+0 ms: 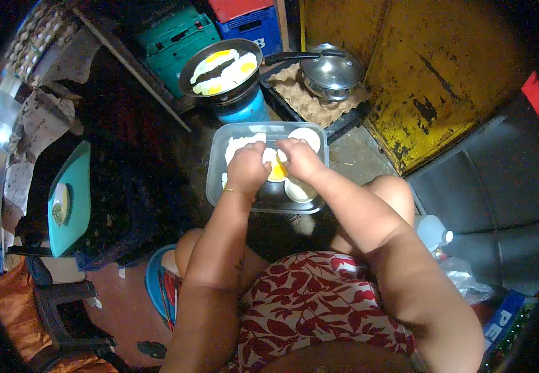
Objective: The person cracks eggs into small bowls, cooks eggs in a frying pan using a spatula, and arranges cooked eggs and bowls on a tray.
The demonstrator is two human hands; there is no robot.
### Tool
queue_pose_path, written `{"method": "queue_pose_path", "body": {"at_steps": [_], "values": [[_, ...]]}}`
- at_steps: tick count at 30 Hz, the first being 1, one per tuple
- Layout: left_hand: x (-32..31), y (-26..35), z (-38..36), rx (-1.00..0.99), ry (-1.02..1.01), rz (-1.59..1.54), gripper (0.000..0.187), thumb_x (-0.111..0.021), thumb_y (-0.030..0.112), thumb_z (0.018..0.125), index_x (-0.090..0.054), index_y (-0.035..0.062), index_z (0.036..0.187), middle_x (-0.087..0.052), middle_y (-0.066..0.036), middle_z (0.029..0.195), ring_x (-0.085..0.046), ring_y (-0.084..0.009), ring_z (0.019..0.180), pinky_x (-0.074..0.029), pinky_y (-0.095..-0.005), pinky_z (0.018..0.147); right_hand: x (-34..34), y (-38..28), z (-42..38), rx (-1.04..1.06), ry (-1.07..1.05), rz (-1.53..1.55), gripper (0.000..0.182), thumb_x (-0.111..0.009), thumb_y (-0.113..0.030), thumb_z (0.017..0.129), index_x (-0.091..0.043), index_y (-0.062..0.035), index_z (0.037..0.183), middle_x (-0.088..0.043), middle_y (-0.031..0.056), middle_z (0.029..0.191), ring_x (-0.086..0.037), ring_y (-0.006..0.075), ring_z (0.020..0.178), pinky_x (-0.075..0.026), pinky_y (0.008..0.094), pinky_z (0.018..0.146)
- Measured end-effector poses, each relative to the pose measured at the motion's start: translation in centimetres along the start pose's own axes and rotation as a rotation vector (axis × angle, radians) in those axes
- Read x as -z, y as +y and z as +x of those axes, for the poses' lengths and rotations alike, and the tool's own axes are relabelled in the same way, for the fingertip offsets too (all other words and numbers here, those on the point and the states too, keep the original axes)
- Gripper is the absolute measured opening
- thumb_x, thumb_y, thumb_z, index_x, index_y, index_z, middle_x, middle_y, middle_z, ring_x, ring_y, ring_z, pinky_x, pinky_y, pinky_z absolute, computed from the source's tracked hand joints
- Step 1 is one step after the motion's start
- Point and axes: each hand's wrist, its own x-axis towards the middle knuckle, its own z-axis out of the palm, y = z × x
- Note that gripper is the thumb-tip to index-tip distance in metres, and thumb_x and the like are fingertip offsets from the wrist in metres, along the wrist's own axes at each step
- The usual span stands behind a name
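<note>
Over a clear plastic tub (214,191), my left hand (247,166) and my right hand (300,159) pinch a cracked egg (269,155) between them, its shell parted. Yellow yolk (278,170) shows just below the fingers, in or above a small round dish that the hands partly hide. White pieces that look like eggshells (236,147) lie along the tub's left side. At its upper right is a round white dish (306,137), and a pale round bowl (300,190) sits at the lower right, close to my right wrist.
Several eggs fry in a black pan (186,69) on a blue burner (244,109). Its handle points right, toward a lidded steel pot (331,73) on a cardboard egg tray (288,93). Crates (176,37) stand behind. A teal-lidded container (76,211) is at left, a plastic jug (432,232) at right.
</note>
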Motion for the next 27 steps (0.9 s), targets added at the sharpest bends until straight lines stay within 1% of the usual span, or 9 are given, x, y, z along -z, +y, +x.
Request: {"method": "queue_pose_path", "body": {"at_steps": [7,12,15,16,18,22,24,25,27], "values": [[0.8,0.6,-0.3,0.013,0.003,-0.032,0.033,-0.071,0.018,0.074,-0.059,0.0029,0.101,-0.065,-0.019,0.097,-0.061,-0.0393,0.093,-0.048,-0.0474,0.085,-0.8,0.4,-0.1,-0.065,0.003,0.11,0.051,-0.07,-0.007,0.071,-0.06,-0.0064,0.121,-0.062,0.02,0.118,-0.058,0.037,0.111,-0.047,0.0415,0.096],[0.0,0.0,-0.1,0.166,0.116,-0.204,0.04,-0.076,0.021,0.075,-0.065,0.0013,0.107,-0.065,-0.021,0.11,-0.062,-0.0367,0.105,-0.048,-0.0426,0.093,-0.9,-0.3,0.2,-0.193,-0.001,0.481,0.062,-0.071,-0.001,0.067,-0.055,-0.0048,0.127,-0.063,0.0143,0.118,-0.061,0.0265,0.109,-0.047,0.0351,0.098],[1.0,0.1,0.2,0.18,0.044,-0.359,0.041,-0.077,0.023,0.076,-0.065,0.0004,0.108,-0.067,-0.02,0.107,-0.065,-0.0332,0.102,-0.05,-0.0398,0.09,-0.7,-0.8,0.5,-0.405,-0.205,1.139,0.077,-0.067,0.01,0.071,-0.04,-0.0141,0.14,-0.058,0.0088,0.103,-0.061,0.0193,0.09,-0.054,0.0294,0.058],[0.8,-0.2,0.3,0.158,0.026,-0.315,0.042,-0.076,0.024,0.078,-0.065,0.0004,0.111,-0.067,-0.021,0.111,-0.064,-0.0329,0.105,-0.049,-0.0396,0.092,-0.8,-0.7,0.4,-0.285,-0.194,1.388,0.072,-0.066,0.009,0.073,-0.037,-0.0119,0.136,-0.061,0.0106,0.106,-0.063,0.0217,0.087,-0.055,0.0362,0.054],[1.7,-0.3,0.4,0.102,-0.037,-0.332,0.043,-0.075,0.023,0.08,-0.064,-0.0008,0.114,-0.066,-0.02,0.114,-0.063,-0.0301,0.107,-0.048,-0.0384,0.093,1.8,-2.8,-0.7,-0.368,-0.228,1.455,0.065,-0.065,0.009,0.077,-0.043,-0.0126,0.135,-0.057,0.0059,0.104,-0.061,0.0178,0.091,-0.057,0.0338,0.065],[3.6,-0.8,0.3,0.063,0.089,-0.478,0.043,-0.069,0.024,0.088,-0.06,-0.0029,0.12,-0.067,-0.014,0.111,-0.061,-0.0225,0.102,-0.047,-0.0343,0.092,2.9,-3.6,-1.4,-0.489,-0.119,1.659,0.06,-0.056,0.017,0.077,-0.043,-0.0097,0.129,-0.054,0.0108,0.108,-0.063,0.0267,0.093,-0.06,0.044,0.072],[6.7,1.5,0.0,0.297,0.004,-0.655,0.042,-0.065,0.027,0.091,-0.059,-0.0028,0.121,-0.065,-0.012,0.108,-0.06,-0.0199,0.1,-0.047,-0.0322,0.091,4.7,-4.1,-2.0,-0.472,-0.05,1.803,0.063,-0.056,0.018,0.075,-0.04,-0.0077,0.13,-0.054,0.0143,0.107,-0.064,0.0303,0.093,-0.06,0.0478,0.075],[5.2,-1.8,0.4,0.169,0.137,-0.597,0.041,-0.062,0.028,0.094,-0.058,-0.003,0.121,-0.065,-0.009,0.102,-0.06,-0.0153,0.086,-0.049,-0.0275,0.077,6.8,-4.7,-3.0,-0.412,-0.022,1.853,0.065,-0.056,0.018,0.075,-0.037,-0.0066,0.132,-0.053,0.0172,0.109,-0.065,0.0332,0.092,-0.06,0.0498,0.077],[6.1,-0.4,-0.3,0.286,0.15,-0.801,0.033,-0.06,0.03,0.096,-0.061,0.001,0.112,-0.063,-0.004,0.087,-0.052,-0.0074,0.066,-0.04,-0.0208,0.055,11.3,-5.2,-5.4,-0.227,0.071,1.936,0.059,-0.058,0.014,0.079,-0.036,-0.0061,0.13,-0.057,0.019,0.108,-0.065,0.0342,0.094,-0.059,0.0484,0.077]]}}
